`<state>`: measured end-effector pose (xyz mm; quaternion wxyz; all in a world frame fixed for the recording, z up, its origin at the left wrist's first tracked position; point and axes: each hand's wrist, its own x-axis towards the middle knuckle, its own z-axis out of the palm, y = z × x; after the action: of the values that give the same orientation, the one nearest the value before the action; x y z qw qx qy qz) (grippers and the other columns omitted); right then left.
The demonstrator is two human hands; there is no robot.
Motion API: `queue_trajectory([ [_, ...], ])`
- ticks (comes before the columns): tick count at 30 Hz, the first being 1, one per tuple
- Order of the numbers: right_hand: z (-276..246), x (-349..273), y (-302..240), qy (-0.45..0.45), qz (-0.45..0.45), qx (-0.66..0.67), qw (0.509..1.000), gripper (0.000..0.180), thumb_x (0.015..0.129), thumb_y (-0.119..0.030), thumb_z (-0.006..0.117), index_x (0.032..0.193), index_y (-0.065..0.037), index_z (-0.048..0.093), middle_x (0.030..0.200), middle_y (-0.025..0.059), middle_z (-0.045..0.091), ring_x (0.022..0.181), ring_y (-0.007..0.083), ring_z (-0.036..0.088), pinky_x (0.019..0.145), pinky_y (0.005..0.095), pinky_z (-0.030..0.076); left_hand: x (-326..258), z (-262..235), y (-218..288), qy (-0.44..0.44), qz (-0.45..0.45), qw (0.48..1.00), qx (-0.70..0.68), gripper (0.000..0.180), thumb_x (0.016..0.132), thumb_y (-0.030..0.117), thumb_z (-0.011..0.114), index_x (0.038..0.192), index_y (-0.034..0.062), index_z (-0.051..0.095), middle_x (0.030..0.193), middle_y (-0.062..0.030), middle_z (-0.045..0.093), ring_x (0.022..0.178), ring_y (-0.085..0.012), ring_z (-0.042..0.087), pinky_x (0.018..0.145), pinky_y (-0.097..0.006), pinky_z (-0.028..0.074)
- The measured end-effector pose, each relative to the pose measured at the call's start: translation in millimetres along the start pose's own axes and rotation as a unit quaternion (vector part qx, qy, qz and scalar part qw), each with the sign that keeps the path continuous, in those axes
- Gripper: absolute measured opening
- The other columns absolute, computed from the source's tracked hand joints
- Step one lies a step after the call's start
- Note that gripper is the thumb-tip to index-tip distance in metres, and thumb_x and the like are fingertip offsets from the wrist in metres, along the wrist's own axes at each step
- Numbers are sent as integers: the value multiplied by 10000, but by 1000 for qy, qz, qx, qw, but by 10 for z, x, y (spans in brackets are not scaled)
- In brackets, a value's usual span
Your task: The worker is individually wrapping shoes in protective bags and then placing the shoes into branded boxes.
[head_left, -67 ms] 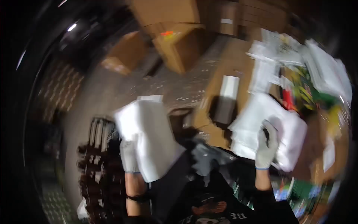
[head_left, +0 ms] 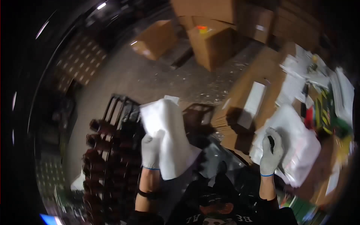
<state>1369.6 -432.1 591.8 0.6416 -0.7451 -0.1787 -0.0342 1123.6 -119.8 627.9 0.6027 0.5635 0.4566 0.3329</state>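
Brown cardboard boxes (head_left: 212, 47) have slid right in your view; your white-gloved left hand (head_left: 152, 150) grips a soft white sheet (head_left: 172, 138), already up; your white-gloved right hand (head_left: 272, 153) looks open, curved over a puffy white plastic pile (head_left: 300, 146) that is left.

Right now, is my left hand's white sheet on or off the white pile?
Off: your left hand holds the white sheet, apart from the white pile.

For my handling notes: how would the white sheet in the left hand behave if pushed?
The white sheet would probably bend, given its curved surface. It seems light for its size, since the left hand alone supports it.
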Motion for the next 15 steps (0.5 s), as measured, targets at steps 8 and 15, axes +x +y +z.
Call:
queue_trajectory([
  [8, 2192, -1754, -1114, -598, 54, 85, 795, 450, 894, -87, 829, 1277, 24, 620, 912, 10, 654, 804, 72, 590, 728, 249, 513, -1216, -1399, -1085, 211, -7, 973, -89, 205, 1016, 111, 734, 1179, -11, 764, 960, 12, 754, 822, -61, 648, 743, -248, 532],
  [15, 3310, -4048, -1071, -799, -68, -64, 594, 397, 936, -223, 816, 1251, -18, 690, 968, 69, 714, 859, 169, 667, 804, 341, 568, -2308, -2809, -2322, 294, -32, 813, -501, 252, 1064, 157, 653, 1267, 18, 706, 1159, -50, 739, 1045, -133, 689, 861, -302, 592],
])
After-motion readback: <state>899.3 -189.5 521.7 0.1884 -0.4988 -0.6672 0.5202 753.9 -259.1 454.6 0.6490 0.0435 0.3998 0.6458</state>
